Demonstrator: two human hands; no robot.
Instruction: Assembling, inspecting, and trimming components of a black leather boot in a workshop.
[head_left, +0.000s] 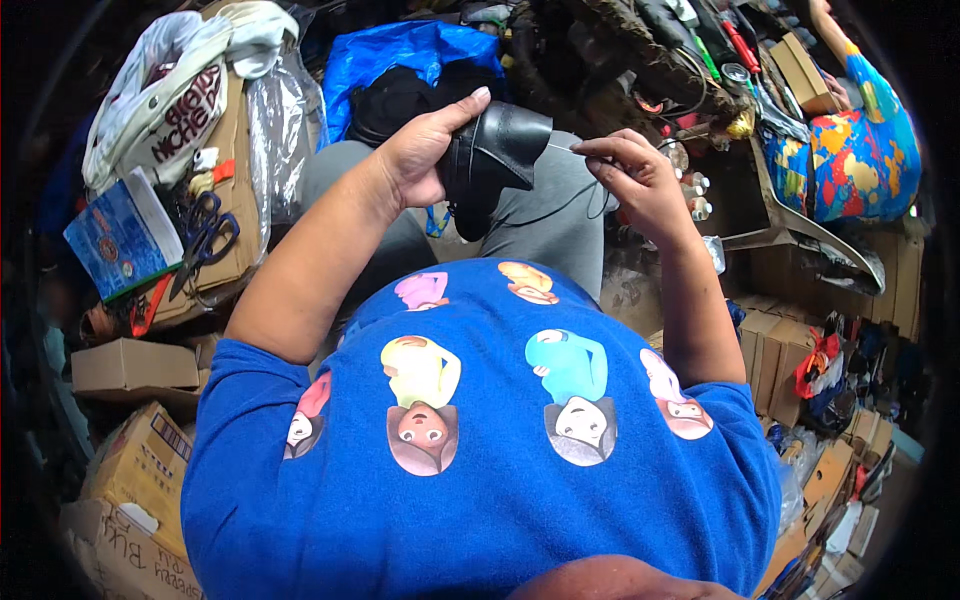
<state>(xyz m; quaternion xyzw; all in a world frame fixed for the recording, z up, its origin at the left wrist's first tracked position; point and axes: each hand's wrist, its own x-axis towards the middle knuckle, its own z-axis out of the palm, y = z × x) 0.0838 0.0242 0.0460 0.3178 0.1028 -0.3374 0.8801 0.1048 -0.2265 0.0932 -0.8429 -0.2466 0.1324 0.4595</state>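
Observation:
Above my lap, my left hand (422, 150) is closed round a black leather shoe (512, 142), its thumb lying along the upper edge. To the right, the fingers of my right hand (638, 180) pinch together just off the shoe's edge. Between them and the leather runs a thin, pale, straight piece (562, 148); whether it is a needle or a taut thread I cannot make out. A dark thread (560, 217) loops under my right hand, across my grey trousers (550, 245).
On the left, blue-handled scissors (208, 232) and a blue booklet (125, 235) lie on cardboard beside a white cloth bag (185, 105). A blue plastic bag (410, 48) is ahead. Tools (735, 50) and small bottles (697, 195) crowd the right, near another person's colourful sleeve (875, 90).

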